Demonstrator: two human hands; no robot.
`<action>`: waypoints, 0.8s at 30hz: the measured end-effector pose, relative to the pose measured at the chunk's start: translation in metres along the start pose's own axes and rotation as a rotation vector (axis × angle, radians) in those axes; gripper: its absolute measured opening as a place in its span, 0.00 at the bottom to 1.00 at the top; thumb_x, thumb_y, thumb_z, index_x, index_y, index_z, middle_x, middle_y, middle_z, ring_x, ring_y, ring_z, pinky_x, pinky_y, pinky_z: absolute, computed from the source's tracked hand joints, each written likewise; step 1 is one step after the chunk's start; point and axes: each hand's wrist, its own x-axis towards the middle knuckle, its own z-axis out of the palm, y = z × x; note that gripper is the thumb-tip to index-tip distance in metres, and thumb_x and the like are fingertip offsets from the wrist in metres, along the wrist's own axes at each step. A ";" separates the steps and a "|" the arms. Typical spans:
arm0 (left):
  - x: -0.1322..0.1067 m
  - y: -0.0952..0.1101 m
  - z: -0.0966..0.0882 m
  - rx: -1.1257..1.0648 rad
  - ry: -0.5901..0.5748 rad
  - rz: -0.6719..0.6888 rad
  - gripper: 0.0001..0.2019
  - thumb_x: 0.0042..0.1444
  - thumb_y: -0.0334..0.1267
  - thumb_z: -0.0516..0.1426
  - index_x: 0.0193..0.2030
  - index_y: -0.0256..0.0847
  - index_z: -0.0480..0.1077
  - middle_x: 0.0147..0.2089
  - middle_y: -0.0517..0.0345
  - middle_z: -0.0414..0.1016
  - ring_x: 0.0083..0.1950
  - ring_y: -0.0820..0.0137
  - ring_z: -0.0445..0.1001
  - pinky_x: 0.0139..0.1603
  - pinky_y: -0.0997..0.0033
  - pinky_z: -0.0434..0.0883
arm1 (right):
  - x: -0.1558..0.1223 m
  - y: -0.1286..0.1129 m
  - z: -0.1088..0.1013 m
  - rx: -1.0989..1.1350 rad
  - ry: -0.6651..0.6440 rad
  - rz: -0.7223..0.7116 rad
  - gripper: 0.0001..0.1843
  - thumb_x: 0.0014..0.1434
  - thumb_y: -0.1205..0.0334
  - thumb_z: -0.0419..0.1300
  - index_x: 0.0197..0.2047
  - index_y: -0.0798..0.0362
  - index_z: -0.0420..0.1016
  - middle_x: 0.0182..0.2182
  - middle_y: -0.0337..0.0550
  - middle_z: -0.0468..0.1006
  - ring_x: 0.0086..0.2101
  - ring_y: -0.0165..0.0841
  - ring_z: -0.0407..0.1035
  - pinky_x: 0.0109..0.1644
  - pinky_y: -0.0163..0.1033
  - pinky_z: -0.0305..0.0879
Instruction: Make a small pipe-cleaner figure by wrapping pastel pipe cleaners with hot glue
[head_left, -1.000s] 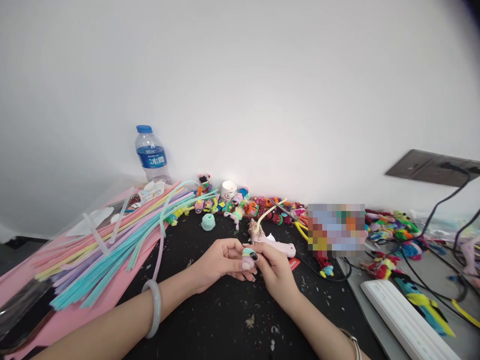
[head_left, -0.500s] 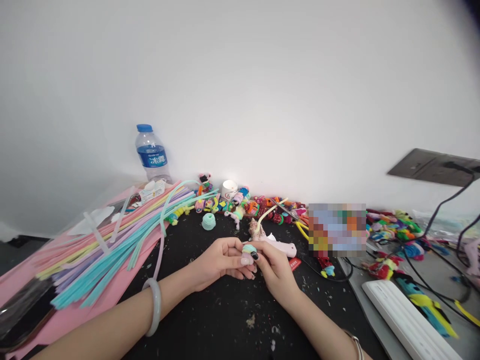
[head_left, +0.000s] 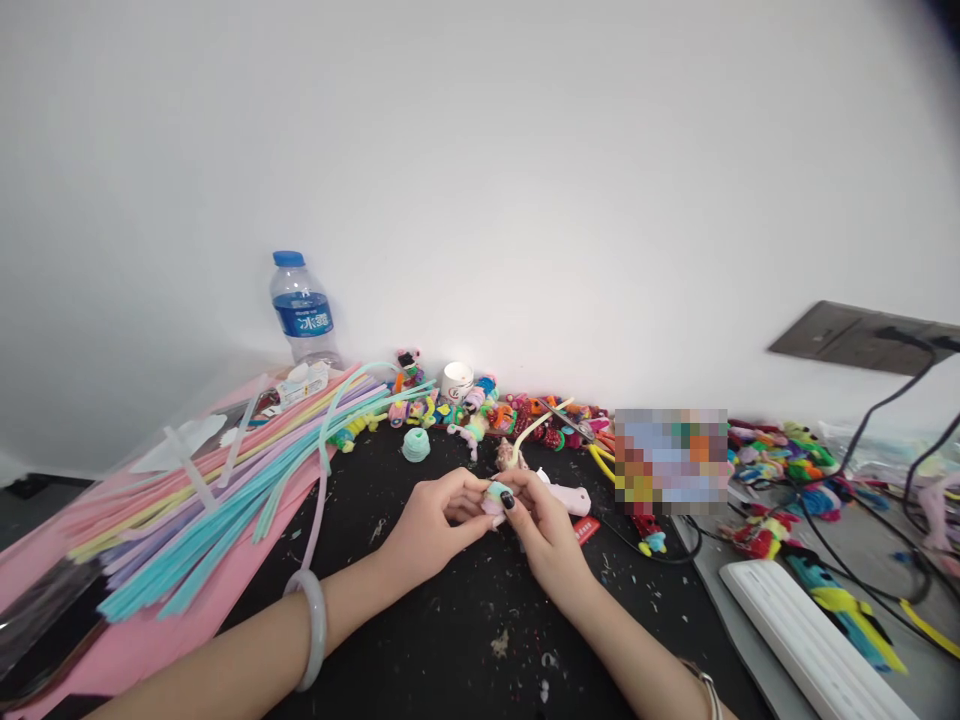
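Between the fingertips of both hands is a small mint-green and lilac coil of pipe cleaner (head_left: 496,496), partly covered by fingers. My left hand (head_left: 439,522) pinches it from the left, thumb below. My right hand (head_left: 546,525) grips its right side, the dark-nailed thumb pressed on it. Beyond my left hand a mint-green wound coil (head_left: 415,445) sits on the black mat (head_left: 450,640). A pale pink glue gun (head_left: 568,497) lies just behind my right hand, its front part near a cream-coloured stem.
Bundles of pastel pipe cleaners (head_left: 225,480) lie on pink sheeting at left, by a water bottle (head_left: 301,310). A paper cup (head_left: 457,381) and several pipe-cleaner figures line the wall. At right are a white power strip (head_left: 810,640), black cables and scissors (head_left: 566,420).
My left fingers have curled in, and the thumb has shifted under the coil. My right fingers have drawn closer round it. The coil has tilted slightly.
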 end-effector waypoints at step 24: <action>0.000 -0.001 -0.004 0.379 -0.074 0.097 0.07 0.54 0.39 0.57 0.31 0.36 0.68 0.30 0.60 0.72 0.30 0.73 0.72 0.32 0.75 0.71 | 0.002 0.002 -0.004 -0.017 0.048 0.072 0.05 0.58 0.65 0.55 0.37 0.53 0.72 0.29 0.40 0.75 0.29 0.32 0.69 0.32 0.35 0.64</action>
